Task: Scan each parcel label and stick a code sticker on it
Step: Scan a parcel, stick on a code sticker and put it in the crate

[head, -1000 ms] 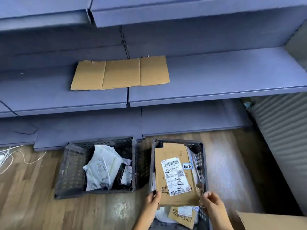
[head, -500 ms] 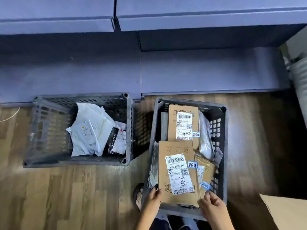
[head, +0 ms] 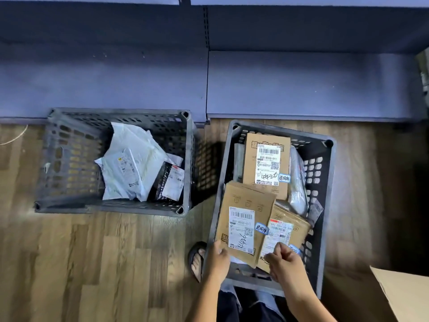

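**Right crate:** dark grey slatted plastic crate, right of centre, standing on the wood-plank floor and holding several parcels.

**Parcel in hand:** flat brown cardboard parcel, in the lower part of that crate, tilted and lying over the others. Its white printed label faces up, with a barcode and handwriting. A small blue-edged sticker sits at the label's right edge.

**Left hand****:** grip closed on the parcel's lower left corner.

**Right hand****:** fingers curled at the parcel's lower right, over a second brown labelled parcel. Whether this grip holds anything cannot be told.

**Third parcel:** brown cardboard box, at the crate's upper end, labelled and stickered.

**Left crate:** matching grey plastic crate, centre left, apart from the first. It holds white plastic mailers and a black mailer.

**Surroundings:**
- Blue shelving runs across the upper frame.
- A plain cardboard carton sits in the lower right corner.
- A sandalled foot is just left of the right crate.
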Available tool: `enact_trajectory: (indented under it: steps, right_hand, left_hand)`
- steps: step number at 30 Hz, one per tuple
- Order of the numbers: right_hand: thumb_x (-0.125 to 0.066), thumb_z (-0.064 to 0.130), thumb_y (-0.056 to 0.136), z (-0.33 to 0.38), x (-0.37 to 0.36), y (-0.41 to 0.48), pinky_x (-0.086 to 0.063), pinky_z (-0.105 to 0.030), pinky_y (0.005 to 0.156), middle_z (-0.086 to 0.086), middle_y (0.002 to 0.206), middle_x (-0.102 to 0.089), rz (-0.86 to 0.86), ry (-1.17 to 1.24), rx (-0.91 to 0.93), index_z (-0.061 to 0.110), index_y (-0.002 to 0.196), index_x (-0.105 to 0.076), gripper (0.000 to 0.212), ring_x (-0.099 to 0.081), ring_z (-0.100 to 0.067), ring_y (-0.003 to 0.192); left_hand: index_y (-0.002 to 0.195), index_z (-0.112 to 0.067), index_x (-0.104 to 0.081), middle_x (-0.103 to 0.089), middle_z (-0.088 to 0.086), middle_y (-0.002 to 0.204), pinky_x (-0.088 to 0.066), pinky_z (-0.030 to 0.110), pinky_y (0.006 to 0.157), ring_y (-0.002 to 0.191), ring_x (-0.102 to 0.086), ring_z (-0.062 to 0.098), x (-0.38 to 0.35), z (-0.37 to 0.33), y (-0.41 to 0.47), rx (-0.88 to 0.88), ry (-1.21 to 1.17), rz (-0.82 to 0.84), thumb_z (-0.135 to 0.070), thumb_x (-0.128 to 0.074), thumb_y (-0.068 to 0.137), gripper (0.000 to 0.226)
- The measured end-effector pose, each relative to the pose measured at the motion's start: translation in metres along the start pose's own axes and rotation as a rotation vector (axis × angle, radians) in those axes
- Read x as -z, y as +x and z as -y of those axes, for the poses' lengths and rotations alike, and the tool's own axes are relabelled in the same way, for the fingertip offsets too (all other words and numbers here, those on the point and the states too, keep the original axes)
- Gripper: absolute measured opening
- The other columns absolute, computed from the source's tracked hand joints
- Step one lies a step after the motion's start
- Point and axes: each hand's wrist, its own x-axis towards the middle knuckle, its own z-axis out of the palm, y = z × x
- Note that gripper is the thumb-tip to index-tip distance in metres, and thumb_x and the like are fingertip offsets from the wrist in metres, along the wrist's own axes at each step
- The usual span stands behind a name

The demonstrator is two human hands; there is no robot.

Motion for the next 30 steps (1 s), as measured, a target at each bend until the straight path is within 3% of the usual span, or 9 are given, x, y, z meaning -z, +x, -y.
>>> enact_trajectory:
  steps: [2, 3, 5, 10, 15, 18, 23, 26, 30]
  right_hand:
    - [-0.046, -0.015, 0.082, 0.006, -0.005, -0.003, -0.022, -0.018, 0.04, -0.002, 0.053, -0.024, 0.007, 0.002, 0.006, 0.018, 0.06, -0.023, 0.045, -0.02, -0.013, 0.048]
    - [-0.045, -0.015, 0.082, 0.009, -0.008, -0.005, -0.022, -0.016, 0.037, -0.002, 0.053, -0.024, 0.013, -0.001, 0.009, 0.018, 0.06, -0.024, 0.045, -0.02, -0.013, 0.046]
    - [-0.045, -0.014, 0.082, 0.015, -0.013, -0.008, -0.022, -0.015, 0.035, -0.001, 0.051, -0.023, 0.035, -0.02, 0.018, 0.018, 0.059, -0.024, 0.045, -0.021, -0.011, 0.042]
    - [-0.044, -0.016, 0.083, 0.022, -0.026, -0.018, -0.021, -0.013, 0.035, 0.006, 0.044, -0.025, 0.095, -0.015, 0.034, 0.018, 0.058, -0.024, 0.048, -0.02, -0.005, 0.037]
    - [-0.045, -0.015, 0.079, 0.022, -0.044, -0.032, -0.023, -0.02, 0.042, -0.005, 0.056, -0.025, 0.08, -0.124, 0.048, 0.018, 0.057, -0.025, 0.045, -0.022, -0.013, 0.047]
    - [-0.046, -0.013, 0.08, 0.024, -0.061, -0.048, -0.025, -0.021, 0.046, -0.004, 0.057, -0.024, 0.089, -0.149, 0.029, 0.019, 0.058, -0.024, 0.044, -0.022, -0.016, 0.054]
    - [-0.047, -0.014, 0.083, 0.03, -0.11, -0.064, -0.024, -0.017, 0.038, 0.001, 0.043, -0.03, 0.092, -0.146, -0.025, 0.016, 0.058, -0.028, 0.043, -0.025, -0.012, 0.039]
    - [-0.048, -0.015, 0.085, 0.04, -0.15, -0.056, -0.021, -0.019, 0.038, -0.004, 0.047, -0.029, 0.113, -0.061, -0.043, 0.014, 0.061, -0.028, 0.043, -0.025, -0.01, 0.034]
    - [-0.053, -0.008, 0.087, 0.054, -0.213, -0.027, -0.025, -0.016, 0.036, -0.004, 0.051, -0.035, 0.064, -0.044, -0.032, 0.012, 0.067, -0.037, 0.032, -0.031, -0.008, 0.036]
  left_hand:
    - [0.123, -0.015, -0.051, -0.054, 0.026, 0.121, -0.044, 0.047, 0.094, 0.113, -0.054, 0.04, 0.003, -0.011, -0.006, -0.016, -0.002, 0.007, -0.021, -0.04, 0.09, 0.036]
    - [0.108, -0.019, -0.056, -0.055, 0.021, 0.112, -0.045, 0.042, 0.091, 0.105, -0.058, 0.032, 0.007, -0.019, -0.015, -0.026, 0.034, 0.021, -0.016, -0.039, 0.094, 0.022]
    - [0.08, -0.031, -0.045, -0.051, 0.008, 0.096, -0.044, 0.034, 0.081, 0.088, -0.055, 0.019, 0.016, -0.033, -0.028, -0.046, 0.085, 0.014, -0.013, -0.036, 0.098, 0.026]
    - [0.105, -0.03, -0.051, -0.06, 0.007, 0.121, -0.048, 0.034, 0.087, 0.106, -0.061, 0.025, 0.03, -0.037, -0.038, -0.047, 0.078, 0.032, -0.028, -0.039, 0.098, 0.015]
    - [0.099, -0.029, -0.05, -0.061, -0.008, 0.089, -0.048, 0.034, 0.086, 0.087, -0.062, 0.018, 0.061, -0.044, -0.066, -0.061, 0.028, -0.014, -0.026, -0.037, 0.1, 0.013]
    - [0.101, -0.025, -0.051, -0.062, -0.005, 0.093, -0.047, 0.031, 0.085, 0.085, -0.06, 0.017, 0.082, -0.046, -0.079, -0.08, 0.0, -0.018, -0.026, -0.037, 0.101, 0.014]
    - [0.093, -0.028, -0.05, -0.061, -0.005, 0.091, -0.041, 0.028, 0.075, 0.073, -0.058, 0.015, 0.121, -0.055, -0.083, -0.071, 0.035, -0.038, -0.028, -0.035, 0.099, 0.016]
    - [0.087, -0.025, -0.051, -0.065, 0.006, 0.103, -0.045, 0.031, 0.075, 0.085, -0.062, 0.024, 0.149, -0.071, -0.069, -0.086, 0.094, -0.014, -0.026, -0.038, 0.097, 0.017]
    - [0.105, -0.02, -0.057, -0.064, 0.005, 0.117, -0.048, 0.035, 0.086, 0.105, -0.062, 0.029, 0.199, -0.103, -0.038, -0.174, 0.17, -0.02, -0.03, -0.04, 0.098, 0.021]
